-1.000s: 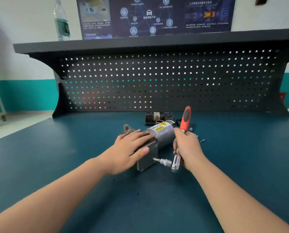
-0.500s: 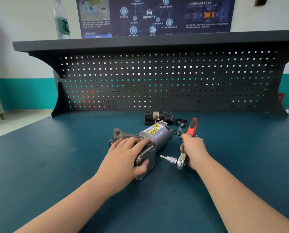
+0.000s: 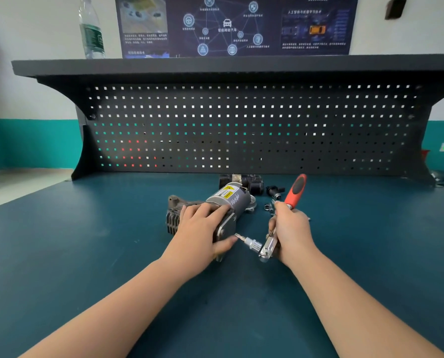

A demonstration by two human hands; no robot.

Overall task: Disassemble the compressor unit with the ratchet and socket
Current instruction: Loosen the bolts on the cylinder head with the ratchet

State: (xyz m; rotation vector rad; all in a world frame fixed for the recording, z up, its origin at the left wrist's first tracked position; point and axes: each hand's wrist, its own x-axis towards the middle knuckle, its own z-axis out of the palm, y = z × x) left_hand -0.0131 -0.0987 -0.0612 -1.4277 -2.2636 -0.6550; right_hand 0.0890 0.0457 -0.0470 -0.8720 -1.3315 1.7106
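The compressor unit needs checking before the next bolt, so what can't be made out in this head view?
- Compressor unit: the left hand covers its middle, hiding any fasteners there.
- End plate: seen edge-on, so its bolt heads are unclear.
- Bit tip on the ratchet: too small to tell whether it is seated.
- Ratchet shaft: hidden inside the right hand.
- Small parts behind: too small to identify.

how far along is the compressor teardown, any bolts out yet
Partly done: loose small parts lie behind the compressor unit on the bench. In hand: the left hand holds the unit down; the right hand grips the ratchet, its bit near the end plate, not clearly seated. Left: the plate is still attached.
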